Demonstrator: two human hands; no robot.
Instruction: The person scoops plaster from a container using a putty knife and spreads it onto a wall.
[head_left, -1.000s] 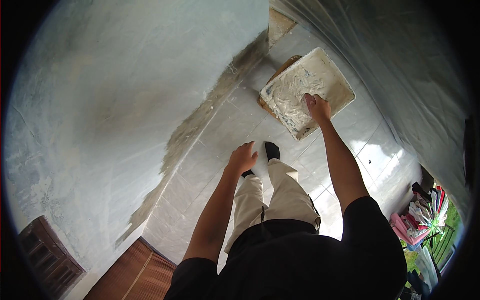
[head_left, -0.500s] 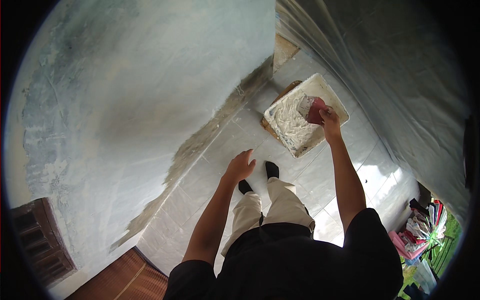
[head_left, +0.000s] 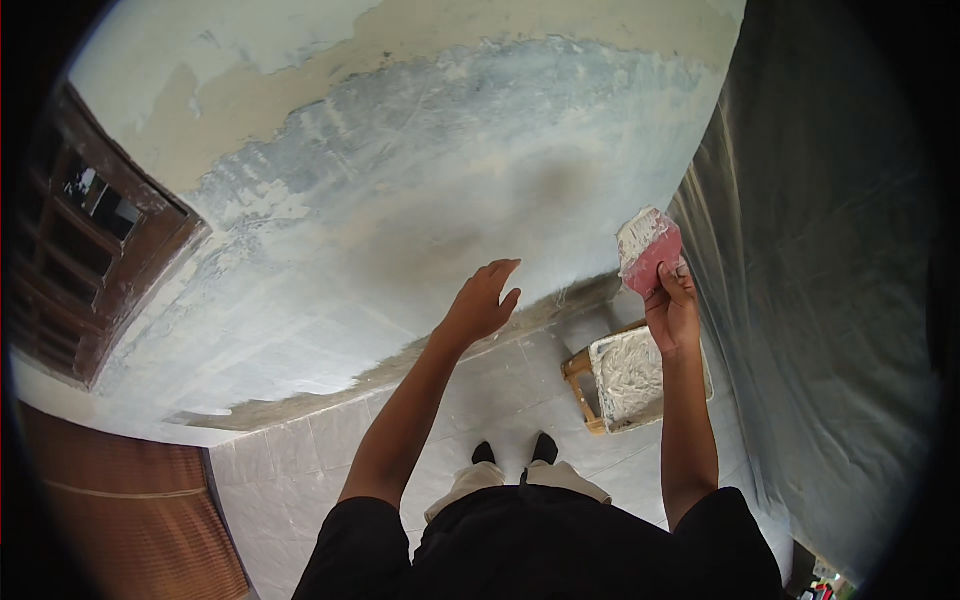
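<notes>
My right hand (head_left: 676, 318) grips a pink plastic putty spreader (head_left: 655, 258), thumb and fingers pinching its lower part. White putty (head_left: 640, 230) coats the spreader's upper edge. The spreader is raised in front of the wall's right end, above a white tray (head_left: 648, 423) on the floor. Rough white putty (head_left: 626, 370) covers the tray's bottom, and my right hand and forearm hide part of its right side. My left hand (head_left: 480, 305) is held out before the wall (head_left: 430, 170), empty, with fingers stretched and thumb apart.
A wooden piece (head_left: 583, 392) shows along the tray's left side. Dark plastic sheeting (head_left: 800, 280) hangs at the right. To the left are a brown wooden window frame (head_left: 160, 240) and a reddish-brown ribbed panel (head_left: 130, 510). Grey tiles (head_left: 440, 420) cover the floor.
My right hand has lifted the spreader out of the tray, and white putty now sits on its edge. The view has tilted up toward the wall. My left hand stays open.
</notes>
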